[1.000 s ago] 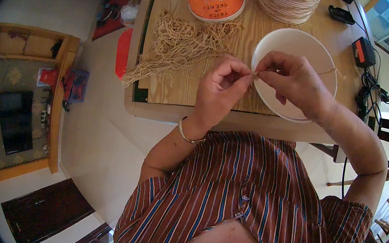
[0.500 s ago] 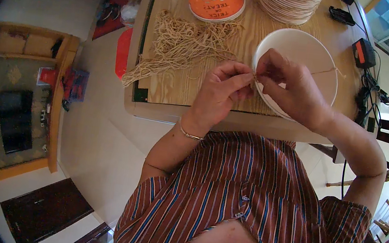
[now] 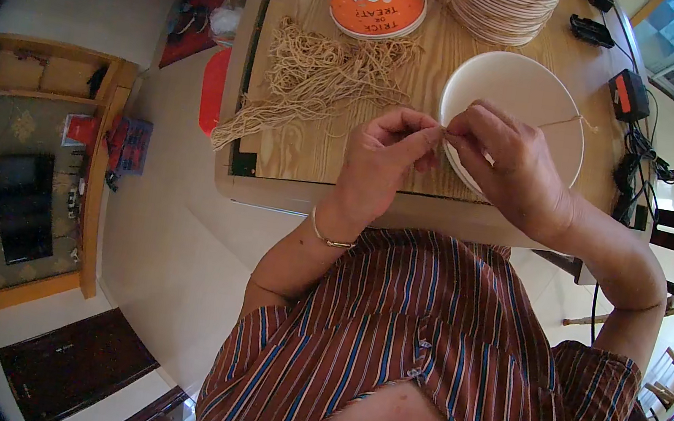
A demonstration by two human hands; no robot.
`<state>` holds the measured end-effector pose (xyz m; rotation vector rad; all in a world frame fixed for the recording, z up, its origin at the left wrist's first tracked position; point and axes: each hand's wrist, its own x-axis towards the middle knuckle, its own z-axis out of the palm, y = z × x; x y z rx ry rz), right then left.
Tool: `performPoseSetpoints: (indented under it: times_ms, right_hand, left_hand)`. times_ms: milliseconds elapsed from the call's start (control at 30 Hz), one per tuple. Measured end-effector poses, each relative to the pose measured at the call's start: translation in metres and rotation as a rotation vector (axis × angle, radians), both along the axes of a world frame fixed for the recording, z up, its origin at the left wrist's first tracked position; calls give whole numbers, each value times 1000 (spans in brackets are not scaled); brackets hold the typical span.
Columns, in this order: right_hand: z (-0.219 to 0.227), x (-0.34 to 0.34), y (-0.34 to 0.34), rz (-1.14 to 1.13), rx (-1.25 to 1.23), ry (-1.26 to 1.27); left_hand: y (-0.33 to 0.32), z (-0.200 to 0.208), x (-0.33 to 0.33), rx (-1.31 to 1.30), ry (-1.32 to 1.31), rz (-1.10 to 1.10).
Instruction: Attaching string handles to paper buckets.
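Observation:
In front of me a white paper bucket (image 3: 525,78) stands with its open mouth up at the table's near edge. A thin tan cord (image 3: 560,122) runs from its right rim across the mouth toward my fingers. At the left side of the rim my left hand (image 3: 370,164) is closed in a pinch, thumb against forefinger. My right hand (image 3: 520,175) pinches at the same spot, its fingertips meeting those of the left. The cord's end is mostly hidden between the fingertips. Left of the bucket lies a loose heap of tan cords (image 3: 335,65).
Farther back stand an orange and green printed bucket (image 3: 376,7) and a stack of nested pale buckets (image 3: 504,7). A black adapter (image 3: 630,94) and tangled black cables (image 3: 640,161) lie along the table's right edge. A red object (image 3: 213,88) shows beyond the left edge.
My right hand has shifted slightly, its fingers drawn closer together at the rim. My left hand still pinches there, its wrist slightly turned. The bucket and cord heap look unmoved.

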<state>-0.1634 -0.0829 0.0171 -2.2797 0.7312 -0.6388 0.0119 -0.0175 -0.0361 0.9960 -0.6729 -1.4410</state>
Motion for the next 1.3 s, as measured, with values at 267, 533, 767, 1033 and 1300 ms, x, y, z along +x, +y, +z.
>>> performPoseSetpoints:
  times_ms: [267, 533, 767, 1033, 1300]
  right_hand:
    - [-5, 1, -5, -5, 47, -73]
    - [-1, -1, -21, 39, 340, -11]
    - [1, -1, -29, 72, 775, -4]
    - [4, -1, -32, 95, 818, 21]
    - [7, -1, -34, 136, 816, 43]
  left_hand:
    - [3, 11, -3, -61, -402, 32]
    - [-1, 10, 3, -43, -348, -25]
    - [-1, 14, 4, -107, -385, -50]
    - [0, 9, 3, -201, -480, -44]
    - [-2, 7, 7, -247, -570, -51]
